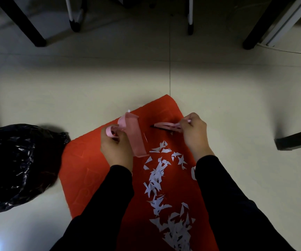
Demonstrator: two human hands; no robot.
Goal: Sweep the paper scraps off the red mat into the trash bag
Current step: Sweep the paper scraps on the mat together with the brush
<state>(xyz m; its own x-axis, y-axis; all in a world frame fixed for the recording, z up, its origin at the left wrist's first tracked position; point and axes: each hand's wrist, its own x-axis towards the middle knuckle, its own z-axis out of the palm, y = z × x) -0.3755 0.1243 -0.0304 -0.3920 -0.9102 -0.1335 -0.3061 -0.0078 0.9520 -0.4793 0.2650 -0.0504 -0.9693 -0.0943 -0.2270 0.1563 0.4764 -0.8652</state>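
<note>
I see the left hand (pixel 116 148) with its fingers curled round the looped handle of a small pink dustpan (pixel 137 136), holding it tipped up on edge over the far half of the red mat (pixel 84 169). The right hand (pixel 194 132) pinches a slim pink brush (pixel 164 126) by its end, and the dark tip points left toward the dustpan, with a gap between the two tools. I cannot tell whether the brush tip touches the mat.

The paper scraps (pixel 157 176) are white, thin and sharp-cornered: slivers, triangles and star-like offcuts. They lie on the right half of the mat in a loose band that begins just below the dustpan's lower edge and runs toward me between the two black sleeves, thickening into a heap at the near end. One larger piece shows beside the right sleeve, near the mat's right edge.

The mat lies slanted on a pale tiled floor (pixel 109 78). The trash bag (pixel 13 165), black and glossy with crinkled folds, sits on the floor just left of the mat, close to its left corner. Dark furniture legs (pixel 24 20) stand at the far side.
</note>
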